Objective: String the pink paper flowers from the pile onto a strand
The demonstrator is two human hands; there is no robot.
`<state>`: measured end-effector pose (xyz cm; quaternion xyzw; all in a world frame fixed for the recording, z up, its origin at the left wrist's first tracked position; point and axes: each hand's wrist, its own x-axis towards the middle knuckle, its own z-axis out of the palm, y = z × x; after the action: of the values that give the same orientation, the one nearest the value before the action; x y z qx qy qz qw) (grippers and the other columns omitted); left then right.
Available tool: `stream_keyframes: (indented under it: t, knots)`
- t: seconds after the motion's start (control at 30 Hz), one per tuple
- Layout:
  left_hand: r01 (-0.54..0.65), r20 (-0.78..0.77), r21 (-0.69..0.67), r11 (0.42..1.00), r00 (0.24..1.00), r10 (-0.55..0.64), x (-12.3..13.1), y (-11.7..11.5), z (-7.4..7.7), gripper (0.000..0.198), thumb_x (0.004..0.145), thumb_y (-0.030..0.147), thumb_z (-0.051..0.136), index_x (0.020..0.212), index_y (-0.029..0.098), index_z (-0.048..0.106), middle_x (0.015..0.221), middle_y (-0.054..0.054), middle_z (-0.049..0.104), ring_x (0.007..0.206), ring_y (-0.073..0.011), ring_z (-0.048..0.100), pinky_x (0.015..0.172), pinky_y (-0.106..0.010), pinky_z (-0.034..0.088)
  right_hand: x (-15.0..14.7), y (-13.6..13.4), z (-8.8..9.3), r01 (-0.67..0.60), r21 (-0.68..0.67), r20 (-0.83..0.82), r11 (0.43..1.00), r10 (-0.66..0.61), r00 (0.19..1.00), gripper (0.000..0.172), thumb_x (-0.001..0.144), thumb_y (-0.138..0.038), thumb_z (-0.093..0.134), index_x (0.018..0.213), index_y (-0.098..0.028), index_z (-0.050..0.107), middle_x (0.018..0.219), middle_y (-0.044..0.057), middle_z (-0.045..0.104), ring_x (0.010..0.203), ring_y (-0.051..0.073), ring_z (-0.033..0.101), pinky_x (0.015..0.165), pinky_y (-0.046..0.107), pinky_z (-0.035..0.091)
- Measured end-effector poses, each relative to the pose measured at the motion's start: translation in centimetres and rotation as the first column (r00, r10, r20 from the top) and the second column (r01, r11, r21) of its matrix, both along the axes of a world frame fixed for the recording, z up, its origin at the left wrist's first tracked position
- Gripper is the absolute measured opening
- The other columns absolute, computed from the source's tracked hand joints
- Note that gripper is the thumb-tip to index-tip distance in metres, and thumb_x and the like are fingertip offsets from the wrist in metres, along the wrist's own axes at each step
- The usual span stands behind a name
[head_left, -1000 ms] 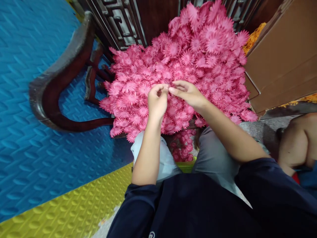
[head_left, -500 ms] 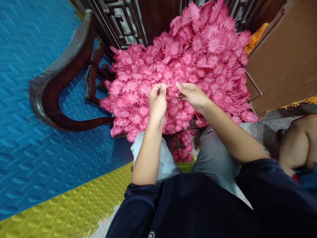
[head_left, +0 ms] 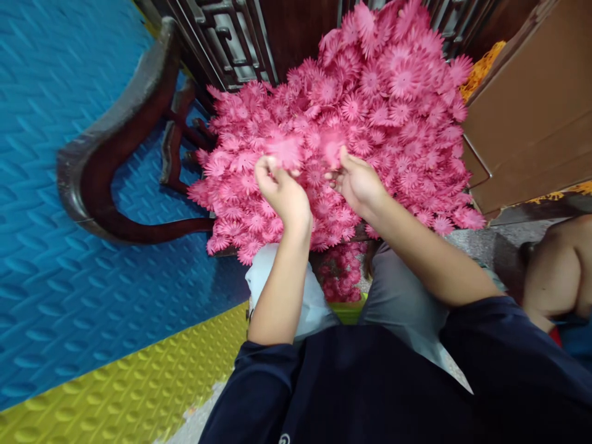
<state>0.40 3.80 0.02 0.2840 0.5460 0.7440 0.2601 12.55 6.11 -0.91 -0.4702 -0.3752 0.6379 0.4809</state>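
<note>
A light pinch near the middle should avoid creasing. The left hand (head_left: 287, 196) seems to pinch a blurred pink flower (head_left: 285, 150) at its twelve o'clock; the right hand (head_left: 363, 184), a second flower (head_left: 333, 148) at its ten. Count: two hands, two held flowers, one uncountable heap (head_left: 400, 126), one cardboard box (head_left: 531, 111) at the heap's three.

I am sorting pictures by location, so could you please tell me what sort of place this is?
Probably a room in a home, though I cannot be certain: a dark wooden chair with a curved armrest, heaped pink flowers, and a textured blue mat.
</note>
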Motion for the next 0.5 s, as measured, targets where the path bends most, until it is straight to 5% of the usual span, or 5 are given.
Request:
stream_keyframes:
  t: [0.1,0.27,0.33,0.4,0.5]
  knots:
    - [-0.188,0.152,-0.002,0.982,0.971,0.186,-2.1,0.3,1.2,0.021,0.100,0.021,0.030,0.079,0.022,0.036,0.072,0.004,0.039,0.059,-0.0047,0.043,0.064,-0.022,0.039,2.3,2.1,-1.4,0.065,-0.025,0.049,0.998,-0.064,0.997,0.044,0.082,-0.064,0.050,0.074,-0.021,0.048,0.073,0.001,0.060,0.065,0.011,0.058,0.056,0.024,0.045]
    - [-0.095,0.265,-0.046,0.994,0.959,0.103,-4.2,1.2,1.6,0.009,0.097,0.013,0.036,0.097,0.021,0.033,0.084,0.003,0.045,0.061,-0.0021,0.054,0.067,-0.022,0.042,4.1,2.9,-0.9,0.129,-0.074,0.062,0.989,-0.125,0.990,0.033,0.084,-0.054,0.055,0.084,-0.021,0.052,0.076,-0.001,0.058,0.068,0.010,0.058,0.059,0.023,0.044]
    - [-0.056,0.249,-0.049,0.997,0.966,0.067,-3.5,1.2,1.0,0.029,0.090,0.006,0.046,0.107,0.024,0.030,0.093,0.002,0.049,0.069,-0.0047,0.057,0.076,-0.025,0.046,3.3,2.1,0.1,0.128,-0.166,0.025,0.978,-0.126,0.992,0.027,0.084,-0.047,0.058,0.083,-0.021,0.053,0.074,-0.003,0.057,0.063,0.008,0.055,0.057,0.021,0.042]
    - [-0.063,0.121,-0.077,0.995,0.990,0.072,-2.4,1.0,0.3,0.043,0.082,0.003,0.056,0.110,0.026,0.033,0.105,-0.001,0.051,0.083,-0.0083,0.059,0.082,-0.026,0.047,2.2,1.1,1.0,0.124,-0.212,-0.007,0.969,-0.128,0.992,0.022,0.087,-0.042,0.057,0.082,-0.020,0.053,0.071,-0.004,0.055,0.057,0.006,0.050,0.055,0.020,0.039]
    - [0.044,-0.239,-0.104,0.994,0.969,-0.068,-0.8,0.5,-0.4,0.028,0.080,0.013,0.063,0.100,0.024,0.049,0.107,-0.002,0.056,0.092,-0.0127,0.058,0.085,-0.027,0.048,0.9,0.2,1.6,0.074,-0.222,-0.031,0.972,-0.083,0.996,0.020,0.088,-0.036,0.056,0.077,-0.019,0.052,0.063,-0.006,0.051,0.051,0.005,0.045,0.051,0.019,0.035]
